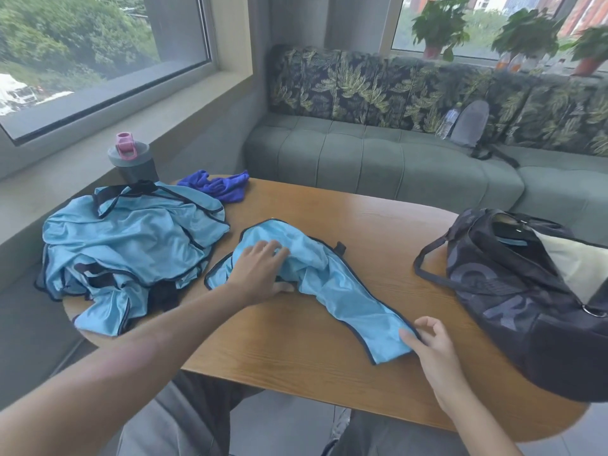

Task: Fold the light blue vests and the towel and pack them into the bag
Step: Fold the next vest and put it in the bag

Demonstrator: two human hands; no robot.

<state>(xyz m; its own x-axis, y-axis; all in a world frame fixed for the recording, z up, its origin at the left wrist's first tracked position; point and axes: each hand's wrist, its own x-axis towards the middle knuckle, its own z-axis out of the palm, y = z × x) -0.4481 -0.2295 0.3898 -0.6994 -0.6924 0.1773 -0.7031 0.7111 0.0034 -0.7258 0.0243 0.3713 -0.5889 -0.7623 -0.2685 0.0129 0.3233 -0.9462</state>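
Note:
One light blue vest [332,284] with dark trim lies rumpled across the middle of the wooden table [378,222]. My left hand [260,273] rests on its upper left part, fingers spread and curled into the cloth. My right hand [427,337] pinches the vest's near right corner between thumb and fingers. A heap of more light blue vests [128,245] sits on the table's left end. A crumpled dark blue towel [218,185] lies at the far edge. The dark bag [513,291] stands at the right, its top unzipped.
A grey shaker bottle [133,159] with a pink lid stands on the ledge beyond the heap. A green sofa [378,159] with leaf-print cushions runs behind the table, holding a water bottle [448,121] and a grey pouch [470,125]. Potted plants [439,28] line the windowsill.

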